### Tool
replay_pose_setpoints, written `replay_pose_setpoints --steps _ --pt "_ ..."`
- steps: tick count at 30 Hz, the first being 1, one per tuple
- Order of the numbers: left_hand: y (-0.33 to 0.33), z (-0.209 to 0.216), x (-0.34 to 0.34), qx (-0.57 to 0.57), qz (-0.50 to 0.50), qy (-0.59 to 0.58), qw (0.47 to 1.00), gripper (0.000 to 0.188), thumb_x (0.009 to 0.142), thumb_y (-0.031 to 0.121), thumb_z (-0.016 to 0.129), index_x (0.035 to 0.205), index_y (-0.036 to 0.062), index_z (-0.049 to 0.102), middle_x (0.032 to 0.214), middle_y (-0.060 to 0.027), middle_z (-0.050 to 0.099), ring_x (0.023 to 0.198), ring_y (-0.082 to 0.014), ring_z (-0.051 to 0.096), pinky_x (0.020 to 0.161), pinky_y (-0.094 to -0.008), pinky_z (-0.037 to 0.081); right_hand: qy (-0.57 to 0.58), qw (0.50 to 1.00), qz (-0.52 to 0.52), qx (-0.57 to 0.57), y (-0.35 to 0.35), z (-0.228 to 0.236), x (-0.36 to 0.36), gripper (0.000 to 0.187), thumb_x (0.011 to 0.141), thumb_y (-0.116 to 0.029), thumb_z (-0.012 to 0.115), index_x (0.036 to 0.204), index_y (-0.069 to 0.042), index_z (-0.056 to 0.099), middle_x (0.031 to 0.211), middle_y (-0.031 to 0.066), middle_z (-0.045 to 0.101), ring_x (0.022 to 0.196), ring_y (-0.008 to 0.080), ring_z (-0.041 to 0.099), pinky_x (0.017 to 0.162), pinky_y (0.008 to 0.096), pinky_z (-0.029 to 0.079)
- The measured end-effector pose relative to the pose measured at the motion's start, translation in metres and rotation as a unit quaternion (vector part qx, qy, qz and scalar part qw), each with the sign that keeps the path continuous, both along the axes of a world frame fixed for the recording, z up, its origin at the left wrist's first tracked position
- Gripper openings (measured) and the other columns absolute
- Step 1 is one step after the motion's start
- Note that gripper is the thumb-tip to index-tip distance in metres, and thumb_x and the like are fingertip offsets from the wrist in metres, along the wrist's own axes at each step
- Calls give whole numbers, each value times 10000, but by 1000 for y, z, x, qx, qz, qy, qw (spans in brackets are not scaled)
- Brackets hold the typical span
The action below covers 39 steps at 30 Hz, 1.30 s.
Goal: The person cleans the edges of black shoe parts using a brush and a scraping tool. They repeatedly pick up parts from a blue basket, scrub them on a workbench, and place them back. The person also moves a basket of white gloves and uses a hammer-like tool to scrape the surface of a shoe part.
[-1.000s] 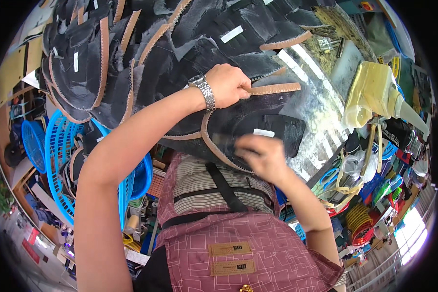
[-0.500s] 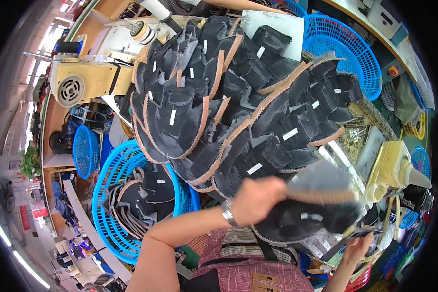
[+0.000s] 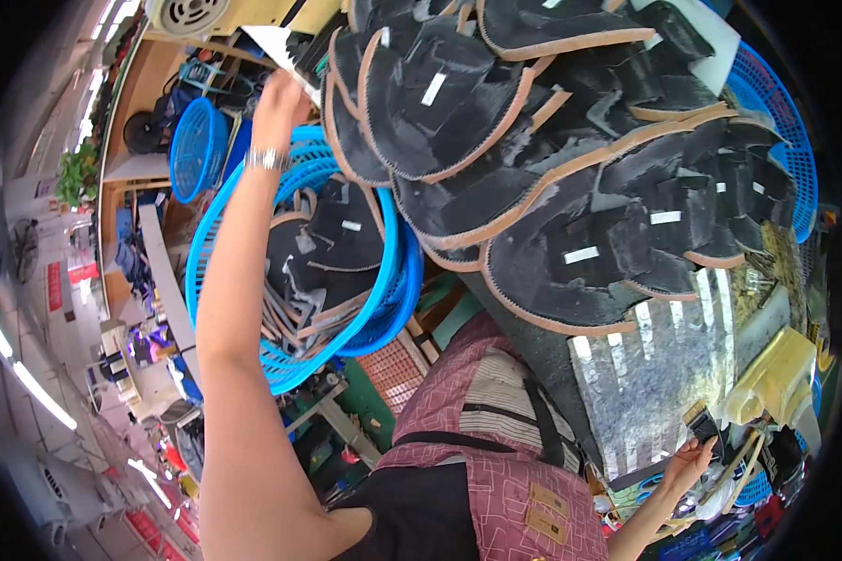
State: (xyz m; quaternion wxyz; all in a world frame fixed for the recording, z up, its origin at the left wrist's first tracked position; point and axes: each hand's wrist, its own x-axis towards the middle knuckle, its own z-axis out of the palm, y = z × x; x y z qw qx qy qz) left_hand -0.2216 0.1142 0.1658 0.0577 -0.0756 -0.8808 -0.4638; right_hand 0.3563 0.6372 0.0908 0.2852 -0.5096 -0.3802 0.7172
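Observation:
My left hand [image 3: 279, 110], with a metal watch band at the wrist, reaches over the far rim of a light blue basket [image 3: 196, 271]. It is beside a white sheet corner [image 3: 269, 39] and the left edge of the pile; its fingertips are mostly hidden. At the lower right, my right hand [image 3: 690, 465] grips a dark flat brush [image 3: 704, 426] with tan bristles pointing up, over the near corner of a worn, glue-streaked board [image 3: 655, 374]. Black shoe-upper pieces [image 3: 440, 112] with tan edges and white labels lie overlapped beyond the board. More shoe-upper pieces [image 3: 332, 252] rest inside the basket.
Right of the board stands a yellowish plastic container [image 3: 772, 379]. A blue basket [image 3: 786, 122] sits at the back right, and a smaller blue basket [image 3: 198, 150] at the left. The cream machine [image 3: 253, 17] is at the upper left.
My left hand has swung from the board to beyond the basket; the shoe-upper piece it held no longer shows. The board is uncovered. My right hand still grips the brush. The view has shifted.

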Motion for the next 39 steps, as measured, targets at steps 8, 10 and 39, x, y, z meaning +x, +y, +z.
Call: replay_pose_setpoints --steps 8,10,39 --pt "-191 -202 136 -250 280 -130 918 775 631 397 741 1189 -43 434 1150 -287 512 1050 -385 526 891 -403 417 -36 999 29 -8 -2 3 -33 100 892 -192 553 914 -96 573 775 4 601 589 82 535 509 197 450" --pt "-160 -216 126 -377 417 -260 785 681 615 350 759 1123 -23 502 1122 -236 557 1041 -368 540 897 -394 417 -21 994 101 18 10 7 -32 95 891 -198 555 898 -105 570 770 10 608 582 84 530 503 205 442" --pt "446 -62 355 -272 -734 367 502 148 748 142 525 880 83 557 796 -39 598 862 -207 536 853 -333 366 -76 981 25 178 125 17 22 182 905 -253 528 856 -77 521 641 18 588 474 76 527 426 195 418"
